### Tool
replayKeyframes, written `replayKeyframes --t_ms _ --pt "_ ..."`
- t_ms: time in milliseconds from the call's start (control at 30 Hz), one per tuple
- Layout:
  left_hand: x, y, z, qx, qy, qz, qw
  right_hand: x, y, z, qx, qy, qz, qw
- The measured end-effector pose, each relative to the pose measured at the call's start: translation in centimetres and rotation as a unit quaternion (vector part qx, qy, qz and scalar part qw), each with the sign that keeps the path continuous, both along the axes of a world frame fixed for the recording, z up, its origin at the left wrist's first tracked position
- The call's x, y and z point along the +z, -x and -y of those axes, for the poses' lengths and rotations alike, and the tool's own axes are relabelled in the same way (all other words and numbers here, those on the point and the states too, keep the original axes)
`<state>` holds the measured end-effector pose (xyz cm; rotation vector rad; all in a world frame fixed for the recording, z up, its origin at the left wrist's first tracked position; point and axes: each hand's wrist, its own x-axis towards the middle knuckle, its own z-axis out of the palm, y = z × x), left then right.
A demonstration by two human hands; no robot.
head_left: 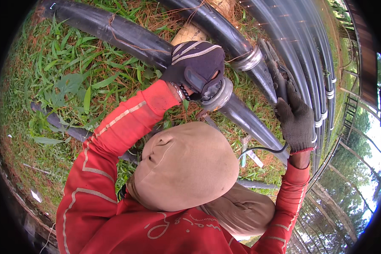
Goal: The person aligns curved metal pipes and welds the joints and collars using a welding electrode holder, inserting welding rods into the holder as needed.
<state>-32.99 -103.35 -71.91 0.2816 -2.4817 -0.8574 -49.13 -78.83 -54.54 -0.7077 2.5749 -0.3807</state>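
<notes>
My left hand (197, 67), in a dark glove with pale stripes, is closed over the joint of a black pipe (127, 36). Its fingertips are partly hidden. Just beside the fingers sits a grey metal collar (219, 96), with another length of black pipe (254, 129) running on toward the lower right. My right hand (295, 120), in a dark knit glove, is wrapped around a dark long-headed hand tool (276, 70) whose exact kind is unclear. That tool lies alongside a second black pipe (218, 27) with its own silver collar (249, 59). A black cable (264, 148) runs up near my right wrist.
Several long black pipes (290, 38) with pale collars lie together at the right. A wooden log (189, 34) lies beneath the pipes. Green grass (84, 80) and dry needles cover the ground. My bent knee (188, 165) stands between my arms. Trees (334, 199) are beyond.
</notes>
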Motion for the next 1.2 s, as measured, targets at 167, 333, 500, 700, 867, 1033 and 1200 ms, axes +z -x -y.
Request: replayKeyframes --t_ms 167,333,500,700,867,1033,1200 --pt "-0.1 0.3 0.1 0.002 -0.03 0.043 0.999 -0.2 0.3 -0.2 0.004 -0.025 0.006 1.0" --pt "-0.5 0.4 0.1 -0.007 -0.01 -0.004 1.0 0.0 0.4 0.2 0.014 -0.045 -0.005 0.999" --pt "-1.3 0.7 -0.1 0.014 -0.012 0.091 0.996 -0.4 0.5 0.0 0.009 -0.04 -0.001 0.999" --pt "-0.2 0.5 0.0 -0.009 0.004 0.007 1.0 -0.6 0.4 0.0 0.003 -0.045 0.009 0.999" --pt "-0.5 0.6 0.0 -0.005 0.003 -0.011 1.0 -0.7 0.5 0.3 0.02 -0.061 -0.015 0.998" --pt "-1.9 0.7 -0.1 0.004 0.012 -0.054 0.998 -0.8 0.6 -0.2 0.032 0.011 0.051 0.998" --pt "-2.1 0.6 -0.3 0.0 0.043 -0.032 0.999 -0.3 0.6 0.3 0.02 -0.051 0.037 0.998"
